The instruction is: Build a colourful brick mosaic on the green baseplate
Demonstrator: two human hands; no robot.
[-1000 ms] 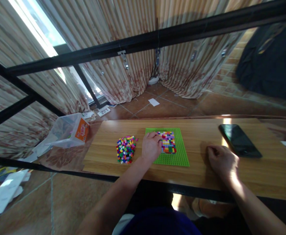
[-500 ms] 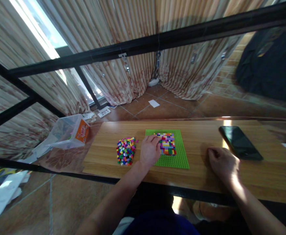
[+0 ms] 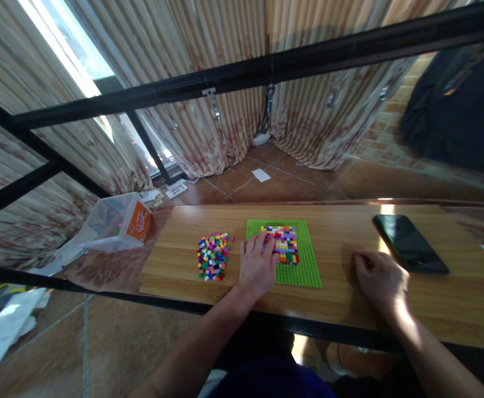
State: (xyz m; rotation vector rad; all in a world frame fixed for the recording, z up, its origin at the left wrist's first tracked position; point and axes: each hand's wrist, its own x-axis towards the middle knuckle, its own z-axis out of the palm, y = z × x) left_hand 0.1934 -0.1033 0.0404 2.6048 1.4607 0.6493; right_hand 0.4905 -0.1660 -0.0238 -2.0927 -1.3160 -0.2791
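Observation:
A green baseplate (image 3: pixel 304 265) lies on the wooden table (image 3: pixel 341 232), with a patch of small coloured bricks (image 3: pixel 284 242) pressed onto its upper middle. My left hand (image 3: pixel 257 265) rests on the plate's left part, fingers stretched out and touching the left edge of the brick patch. A heap of loose coloured bricks (image 3: pixel 212 256) lies just left of that hand. My right hand (image 3: pixel 380 282) lies on the bare table to the right of the plate, fingers curled under, nothing visible in them.
A black phone (image 3: pixel 410 244) lies at the right, beyond my right hand. A clear plastic bag with an orange box (image 3: pixel 120 221) sits at the table's left end. A black metal frame (image 3: pixel 267 66) crosses above; curtains and tiled floor lie behind.
My left hand has slid down and a little toward me over the plate's left part, its fingers now spread flat. My right hand has hardly moved.

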